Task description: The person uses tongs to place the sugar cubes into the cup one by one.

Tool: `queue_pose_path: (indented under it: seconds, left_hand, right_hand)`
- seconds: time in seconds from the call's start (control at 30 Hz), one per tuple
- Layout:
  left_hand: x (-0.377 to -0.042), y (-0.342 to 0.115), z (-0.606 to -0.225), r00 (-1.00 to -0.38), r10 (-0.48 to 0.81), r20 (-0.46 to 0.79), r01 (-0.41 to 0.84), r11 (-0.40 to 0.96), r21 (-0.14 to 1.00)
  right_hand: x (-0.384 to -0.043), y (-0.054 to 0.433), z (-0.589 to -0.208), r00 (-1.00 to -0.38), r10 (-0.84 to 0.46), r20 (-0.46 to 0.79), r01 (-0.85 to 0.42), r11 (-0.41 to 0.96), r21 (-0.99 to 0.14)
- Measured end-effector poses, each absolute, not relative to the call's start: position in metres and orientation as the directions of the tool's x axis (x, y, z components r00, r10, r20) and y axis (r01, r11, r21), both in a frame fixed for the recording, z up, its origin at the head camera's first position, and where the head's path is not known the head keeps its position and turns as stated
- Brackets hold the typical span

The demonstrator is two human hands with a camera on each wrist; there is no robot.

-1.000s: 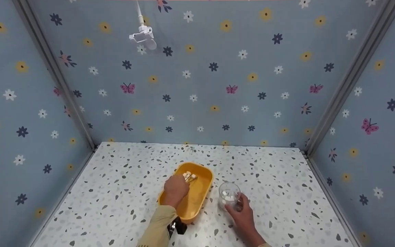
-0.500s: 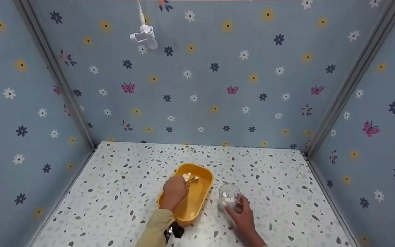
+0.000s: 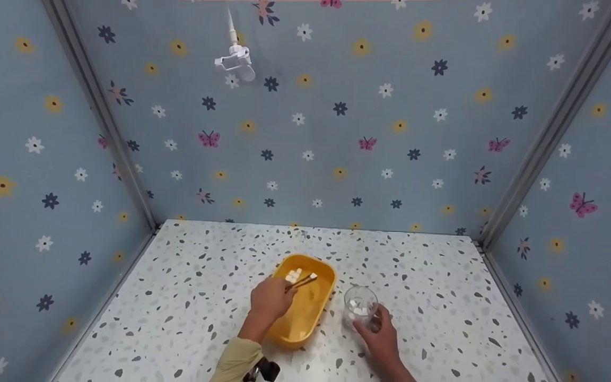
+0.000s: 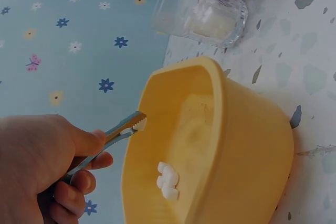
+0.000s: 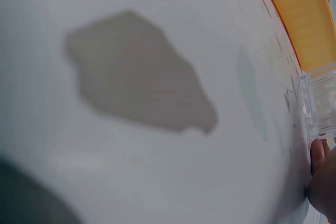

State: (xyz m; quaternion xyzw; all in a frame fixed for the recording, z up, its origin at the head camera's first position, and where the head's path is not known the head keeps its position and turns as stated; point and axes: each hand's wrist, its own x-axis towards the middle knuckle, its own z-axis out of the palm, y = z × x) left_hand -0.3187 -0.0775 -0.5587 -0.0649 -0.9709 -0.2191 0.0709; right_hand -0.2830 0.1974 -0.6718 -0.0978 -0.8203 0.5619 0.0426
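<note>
My left hand (image 3: pixel 271 301) grips metal tongs (image 4: pixel 107 142) over the yellow tub (image 3: pixel 300 318). Between the toothed tips of the tongs is a small white cube (image 4: pixel 140 124), lifted above several more white cubes (image 4: pixel 167 181) on the tub's floor. To the right of the tub, my right hand (image 3: pixel 381 334) holds a clear glass (image 3: pixel 359 297) near its base, thumb on one side and fingers on the other. White cubes (image 3: pixel 357 307) lie inside that glass. The right wrist view catches only the edge of the right hand and part of the glass.
All of it stands on a white speckled tabletop (image 3: pixel 427 286). Flower-print walls (image 3: pixel 305 132) rise at the back and both sides, with grey metal posts in the corners. A white clip holder (image 3: pixel 236 61) hangs in front of the back wall.
The tongs have come up from the pile in the tub with one cube in their tips, shifting slightly right. The right hand keeps its hold on the glass. The head view has shifted slightly.
</note>
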Motion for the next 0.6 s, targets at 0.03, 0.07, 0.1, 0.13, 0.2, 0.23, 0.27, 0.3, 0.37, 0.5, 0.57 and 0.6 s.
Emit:
queue_pose_path:
  seconds: [0.03,0.07,0.1,0.13,0.2,0.23,0.27,0.3,0.37,0.5,0.57,0.6]
  left_hand:
    - [-0.316,-0.079,-0.556,-0.978,0.106,0.178,0.174,0.887,0.428]
    - [-0.314,-0.081,-0.554,-0.975,0.117,0.188,0.190,0.878,0.439]
    - [-0.312,-0.082,-0.552,-0.971,0.131,0.199,0.208,0.871,0.445]
    - [-0.309,-0.084,-0.551,-0.967,0.147,0.209,0.228,0.864,0.449]
    - [-0.305,-0.086,-0.549,-0.958,0.175,0.225,0.262,0.852,0.453]
    - [-0.303,-0.087,-0.548,-0.954,0.187,0.235,0.278,0.847,0.454]
    - [-0.301,-0.087,-0.548,-0.951,0.199,0.237,0.290,0.840,0.459]
    - [-0.300,-0.087,-0.547,-0.948,0.210,0.238,0.301,0.833,0.465]
    - [-0.299,-0.085,-0.545,-0.941,0.232,0.245,0.326,0.812,0.485]
    - [-0.296,-0.078,-0.546,-0.937,0.263,0.230,0.348,0.772,0.531]
    - [-0.295,-0.074,-0.547,-0.934,0.277,0.226,0.357,0.759,0.545]
    - [-0.294,-0.071,-0.548,-0.932,0.282,0.228,0.363,0.751,0.551]
  right_hand:
    - [-0.284,0.198,-0.672,-0.978,0.207,-0.031,0.104,0.351,-0.930]
    - [-0.284,0.198,-0.672,-0.979,0.203,-0.017,0.089,0.353,-0.931]
    - [-0.284,0.198,-0.672,-0.979,0.204,-0.015,0.088,0.355,-0.931]
    - [-0.284,0.198,-0.673,-0.978,0.206,-0.016,0.091,0.358,-0.929]
    - [-0.284,0.198,-0.673,-0.977,0.211,-0.025,0.101,0.360,-0.927]
    - [-0.284,0.198,-0.674,-0.977,0.210,-0.027,0.103,0.363,-0.926]
    - [-0.284,0.198,-0.674,-0.977,0.211,-0.031,0.108,0.363,-0.926]
    - [-0.284,0.197,-0.674,-0.976,0.213,-0.043,0.120,0.363,-0.924]
    - [-0.285,0.198,-0.673,-0.976,0.211,-0.046,0.122,0.360,-0.925]
    - [-0.284,0.198,-0.673,-0.979,0.202,-0.039,0.109,0.350,-0.930]
    - [-0.283,0.198,-0.674,-0.981,0.193,-0.029,0.095,0.345,-0.934]
    - [-0.284,0.198,-0.675,-0.982,0.188,-0.020,0.085,0.343,-0.935]
